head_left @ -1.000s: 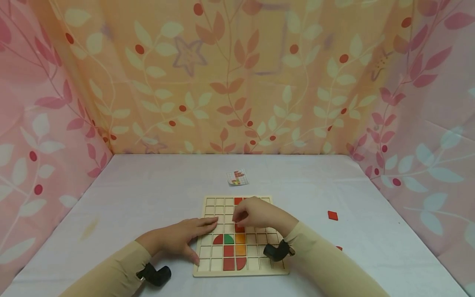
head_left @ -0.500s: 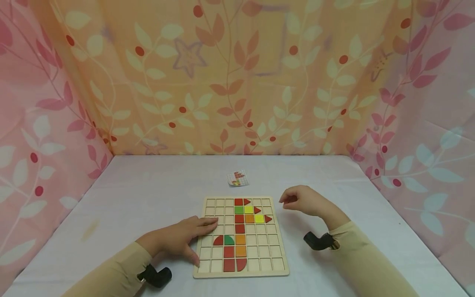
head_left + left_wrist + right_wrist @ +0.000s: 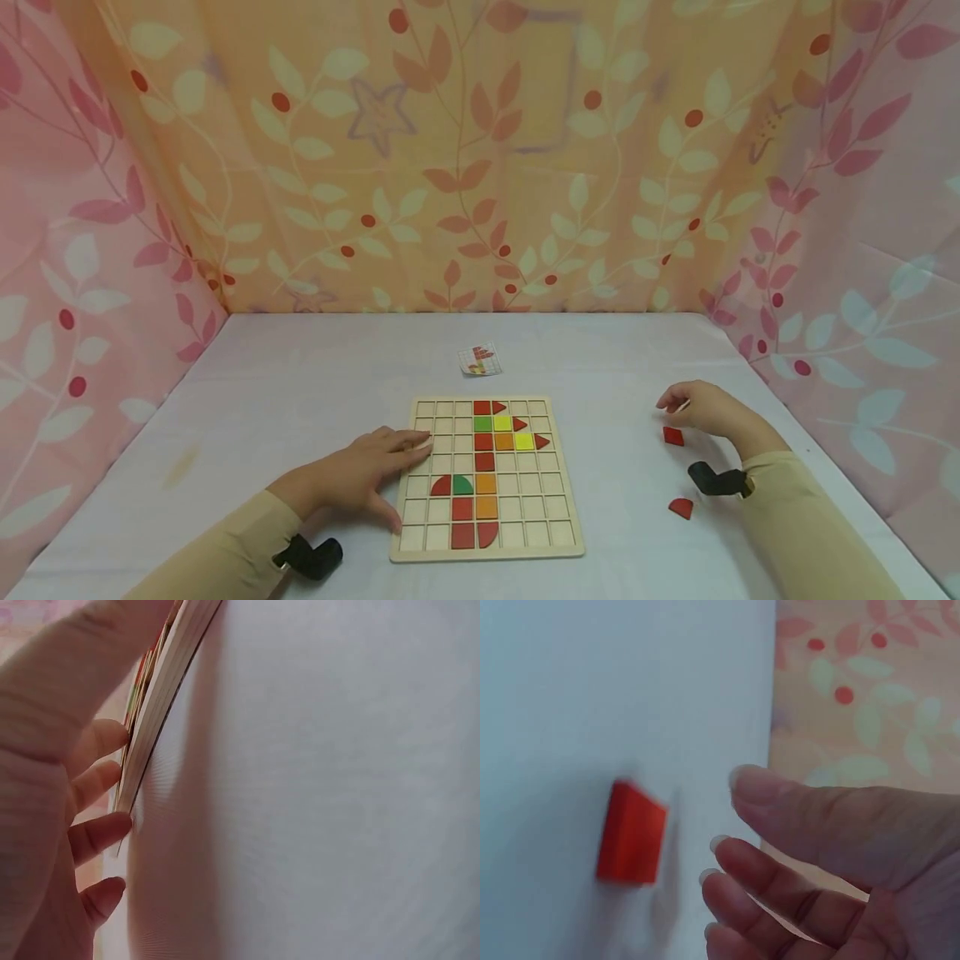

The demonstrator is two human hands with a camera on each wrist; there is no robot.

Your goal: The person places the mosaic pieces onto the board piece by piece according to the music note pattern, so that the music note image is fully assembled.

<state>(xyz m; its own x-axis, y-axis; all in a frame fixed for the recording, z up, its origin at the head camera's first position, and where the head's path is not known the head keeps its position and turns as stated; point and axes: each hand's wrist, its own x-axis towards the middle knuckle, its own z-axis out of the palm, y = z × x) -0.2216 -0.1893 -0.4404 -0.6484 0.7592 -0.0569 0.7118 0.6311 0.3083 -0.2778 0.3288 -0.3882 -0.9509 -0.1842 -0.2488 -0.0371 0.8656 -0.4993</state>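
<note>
My left hand (image 3: 356, 471) rests at the left edge of a wooden grid board (image 3: 536, 508), thumb and fingers spread and fairly straight. In the left wrist view, the fingers lie along the board's side (image 3: 161, 697). The board's cells hold red, orange, yellow and green tiles. Off to the right, my right hand (image 3: 708, 410) hovers just beyond a loose red square tile (image 3: 672, 436), holding nothing. The right wrist view shows that red tile (image 3: 632, 836) apart from the loosely bent fingertips (image 3: 739, 862). Nearer me lies a red quarter-round tile (image 3: 681, 507).
A small printed card (image 3: 480, 360) with a coloured grid pattern lies behind the board. White cloth (image 3: 300, 383) covers the table, and flowered fabric (image 3: 480, 167) hangs at the back and both sides.
My right hand has left the board and moved right to the loose red square tile. Uncovered on the board are the upper tiles. My left hand has shifted slightly left.
</note>
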